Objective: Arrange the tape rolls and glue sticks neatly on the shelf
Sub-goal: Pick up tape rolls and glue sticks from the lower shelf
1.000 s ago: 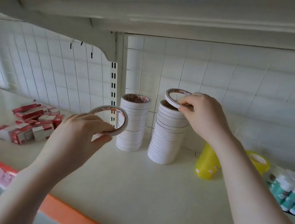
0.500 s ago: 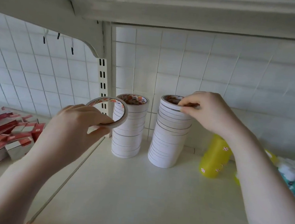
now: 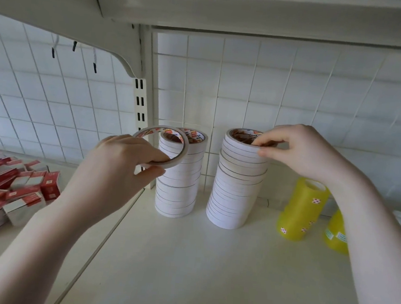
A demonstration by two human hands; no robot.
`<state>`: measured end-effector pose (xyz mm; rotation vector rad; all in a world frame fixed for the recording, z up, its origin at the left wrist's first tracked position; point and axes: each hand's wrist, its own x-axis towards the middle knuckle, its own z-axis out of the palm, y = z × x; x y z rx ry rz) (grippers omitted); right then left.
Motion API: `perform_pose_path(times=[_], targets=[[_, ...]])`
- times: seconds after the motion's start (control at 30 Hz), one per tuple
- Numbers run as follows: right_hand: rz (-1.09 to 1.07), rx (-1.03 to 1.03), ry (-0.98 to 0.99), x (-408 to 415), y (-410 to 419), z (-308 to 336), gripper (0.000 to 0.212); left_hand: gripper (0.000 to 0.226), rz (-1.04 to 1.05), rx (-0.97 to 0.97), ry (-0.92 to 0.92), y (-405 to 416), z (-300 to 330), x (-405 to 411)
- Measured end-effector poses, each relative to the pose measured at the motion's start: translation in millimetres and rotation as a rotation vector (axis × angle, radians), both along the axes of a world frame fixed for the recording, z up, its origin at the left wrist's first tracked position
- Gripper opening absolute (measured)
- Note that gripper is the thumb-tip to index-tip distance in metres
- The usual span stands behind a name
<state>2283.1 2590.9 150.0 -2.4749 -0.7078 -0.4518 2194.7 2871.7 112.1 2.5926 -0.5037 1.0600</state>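
We have two white tape stacks standing on the shelf: the left stack and, just right of it, the right stack. Our right hand pinches the top roll of the right stack. Our left hand holds one loose roll in front of the left stack, not yet placed. Right of both stacks stand two yellow rolls, untidied; red boxes lie jumbled far left.

White shelf holds tape stacks, yellow rolls, red boxes.
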Motion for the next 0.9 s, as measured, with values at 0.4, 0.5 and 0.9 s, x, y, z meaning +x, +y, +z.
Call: perform_pose_path(times=[0.4,0.5,0.9], targets=[[-0.093,0.144,-0.346,-32.2,-16.6,-37.1,0.02,0.019,0.028,-0.08,0.103,-12.3,28.9,44.7],[-0.084,0.177,-0.338,-45.8,-21.9,-56.6,0.015,0.017,0.041,0.001,0.177,-14.5,33.0,62.0],[-0.122,0.26,-0.192,-54.7,-30.1,-121.4,0.016,0.018,-0.019,-0.005,0.37,-20.9,39.6,77.6]])
